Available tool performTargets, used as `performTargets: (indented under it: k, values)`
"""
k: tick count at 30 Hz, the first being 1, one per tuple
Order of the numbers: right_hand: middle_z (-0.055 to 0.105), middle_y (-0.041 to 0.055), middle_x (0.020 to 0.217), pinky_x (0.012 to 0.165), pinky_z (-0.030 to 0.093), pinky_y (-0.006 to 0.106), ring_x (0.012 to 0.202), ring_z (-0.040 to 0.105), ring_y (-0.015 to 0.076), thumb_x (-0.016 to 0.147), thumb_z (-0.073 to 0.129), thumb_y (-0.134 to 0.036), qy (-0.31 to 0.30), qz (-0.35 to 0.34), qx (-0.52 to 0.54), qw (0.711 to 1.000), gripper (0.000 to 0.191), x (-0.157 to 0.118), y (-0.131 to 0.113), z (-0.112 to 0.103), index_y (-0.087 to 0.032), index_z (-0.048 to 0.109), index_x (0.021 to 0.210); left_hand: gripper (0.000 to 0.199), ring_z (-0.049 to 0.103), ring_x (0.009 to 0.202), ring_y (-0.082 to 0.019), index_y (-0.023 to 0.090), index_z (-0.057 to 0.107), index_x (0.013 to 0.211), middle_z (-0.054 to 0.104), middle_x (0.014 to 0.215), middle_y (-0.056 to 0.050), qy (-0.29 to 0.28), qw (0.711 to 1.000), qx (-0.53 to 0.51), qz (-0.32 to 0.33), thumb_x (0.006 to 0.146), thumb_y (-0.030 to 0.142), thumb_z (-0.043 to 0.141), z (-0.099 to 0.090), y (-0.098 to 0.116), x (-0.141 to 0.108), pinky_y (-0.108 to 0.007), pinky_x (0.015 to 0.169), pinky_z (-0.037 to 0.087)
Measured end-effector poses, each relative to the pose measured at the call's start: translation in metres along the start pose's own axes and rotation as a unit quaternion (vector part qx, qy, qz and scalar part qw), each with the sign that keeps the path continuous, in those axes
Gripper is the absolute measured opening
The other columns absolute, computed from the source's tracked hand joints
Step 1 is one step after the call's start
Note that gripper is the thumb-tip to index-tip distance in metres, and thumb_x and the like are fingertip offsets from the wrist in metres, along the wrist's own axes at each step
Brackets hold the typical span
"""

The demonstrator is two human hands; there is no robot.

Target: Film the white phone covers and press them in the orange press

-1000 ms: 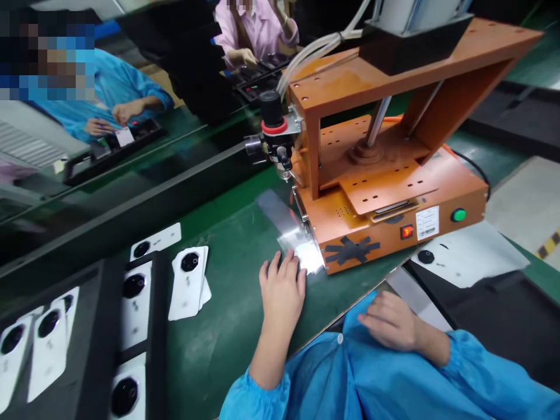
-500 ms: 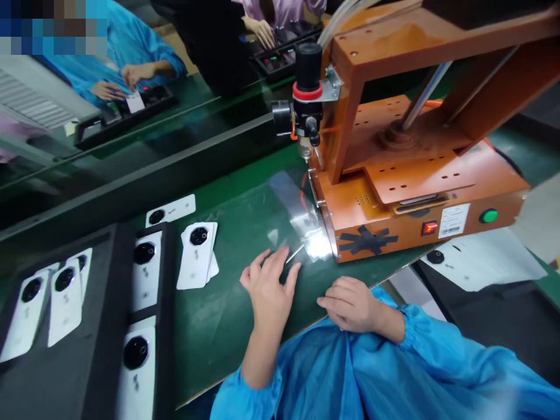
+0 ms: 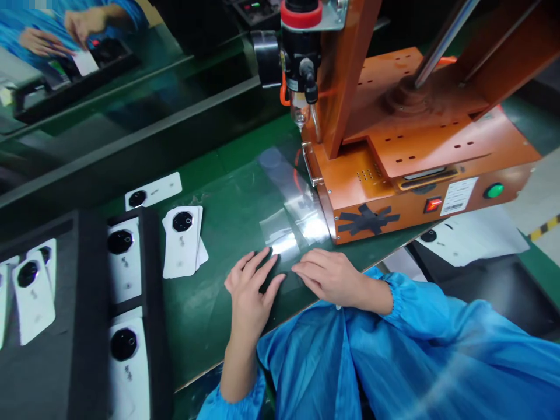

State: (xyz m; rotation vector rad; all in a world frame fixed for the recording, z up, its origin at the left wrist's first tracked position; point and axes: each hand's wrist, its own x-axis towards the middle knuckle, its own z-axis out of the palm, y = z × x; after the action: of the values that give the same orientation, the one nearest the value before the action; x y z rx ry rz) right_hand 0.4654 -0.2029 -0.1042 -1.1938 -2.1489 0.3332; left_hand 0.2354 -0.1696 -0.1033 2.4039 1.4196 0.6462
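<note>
My left hand (image 3: pixel 251 286) rests over the green table with its fingers spread, its fingertips at the near edge of a clear, shiny film (image 3: pixel 282 236). To its right, my right hand (image 3: pixel 330 277) has its fingers pressed together near the film's lower right side; whatever is between them is too small to make out. More clear film (image 3: pixel 312 219) lies beyond, against the orange machine (image 3: pixel 363 219). A small stack of white phone back covers (image 3: pixel 181 251) with round black camera areas lies left of my left hand.
Black trays with white covers (image 3: pixel 131 262) stand at the left. Another white cover (image 3: pixel 161 189) lies behind the stack. A dark tray (image 3: pixel 494 286) is at the right. Across a partition, another person's hands (image 3: pixel 85 26) hold a white card.
The view has shifted and come closer. My right hand has moved left, nearer my left hand. A clear film now shows flat in front of my left fingers, where a thin bright edge was seen.
</note>
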Motion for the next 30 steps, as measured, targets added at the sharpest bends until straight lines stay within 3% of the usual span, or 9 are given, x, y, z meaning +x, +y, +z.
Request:
performTargets:
  k: [2,6,9,15,19,24,27,30]
  values:
    - [0.068,0.0076,0.1,0.082,0.05,0.033,0.093,0.06,0.0194,0.1,0.05,-0.017,-0.007,0.002,-0.028,1.0,0.021,0.012,0.0,0.004,-0.017,0.065,0.115,0.036,0.052,0.13,-0.032,0.032,0.068,0.126,0.066,0.138,-0.004,-0.018,1.0,0.024,0.01,0.091,0.04,0.07,0.005,-0.004,0.003,-0.053,0.107,0.035]
    - [0.068,0.0092,0.106,0.079,0.042,0.037,0.096,0.057,0.0223,0.103,0.05,-0.026,-0.047,-0.013,-0.09,0.995,0.023,0.031,0.001,0.008,-0.017,0.065,0.119,0.025,0.053,0.128,-0.031,0.032,0.073,0.115,0.069,0.133,-0.002,0.017,0.999,0.028,0.008,0.09,0.036,0.071,0.012,-0.007,0.001,-0.052,0.105,0.035]
    - [0.068,0.0082,0.098,0.076,0.039,0.037,0.092,0.054,0.0214,0.105,0.046,-0.025,-0.066,-0.043,-0.123,0.989,0.024,0.038,0.0,0.008,-0.017,0.066,0.117,0.019,0.055,0.126,-0.029,0.031,0.074,0.109,0.071,0.129,-0.002,0.034,0.999,0.019,0.01,0.09,0.034,0.072,0.014,-0.007,0.0,-0.051,0.105,0.035]
    - [0.07,0.0086,0.1,0.081,0.042,0.037,0.094,0.056,0.0212,0.104,0.045,-0.017,-0.052,-0.142,-0.19,0.97,0.025,0.039,0.001,0.007,-0.015,0.069,0.098,0.017,0.057,0.122,-0.028,0.031,0.075,0.109,0.073,0.126,-0.001,0.046,0.999,0.019,0.009,0.094,0.031,0.067,0.014,-0.005,0.0,-0.051,0.103,0.036]
    - [0.07,0.0108,0.111,0.084,0.045,0.037,0.101,0.058,0.0222,0.102,0.048,-0.017,-0.033,-0.156,-0.201,0.966,0.022,0.026,0.001,0.002,-0.015,0.069,0.097,0.03,0.051,0.131,-0.031,0.032,0.068,0.125,0.065,0.141,-0.002,-0.004,0.999,0.031,0.02,0.096,0.033,0.064,0.008,-0.002,-0.001,-0.054,0.105,0.032]
    - [0.07,0.0093,0.102,0.079,0.05,0.038,0.094,0.061,0.0218,0.09,0.061,-0.013,0.072,-0.143,-0.07,0.985,0.014,-0.016,-0.005,-0.015,-0.015,0.067,0.103,0.037,0.045,0.134,-0.027,0.033,0.063,0.133,0.058,0.148,0.0,-0.061,0.998,0.008,-0.004,0.103,0.023,0.042,-0.001,0.008,0.003,-0.052,0.105,0.033]
    - [0.065,0.0083,0.094,0.076,0.052,0.036,0.085,0.061,0.0191,0.083,0.065,-0.009,0.16,-0.093,0.03,0.982,0.016,-0.034,-0.005,-0.02,-0.016,0.066,0.097,0.033,0.052,0.124,-0.026,0.032,0.067,0.126,0.063,0.141,-0.002,-0.077,0.997,0.015,-0.027,0.104,0.028,0.043,-0.006,0.018,0.016,-0.05,0.1,0.039]
    - [0.062,0.0084,0.095,0.075,0.053,0.037,0.085,0.061,0.019,0.081,0.063,-0.007,0.188,-0.031,0.079,0.979,0.016,-0.037,-0.002,-0.016,-0.017,0.064,0.094,0.029,0.058,0.113,-0.026,0.031,0.071,0.119,0.068,0.129,-0.004,-0.098,0.994,0.037,-0.015,0.103,0.036,0.047,-0.015,0.02,0.044,-0.047,0.094,0.045]
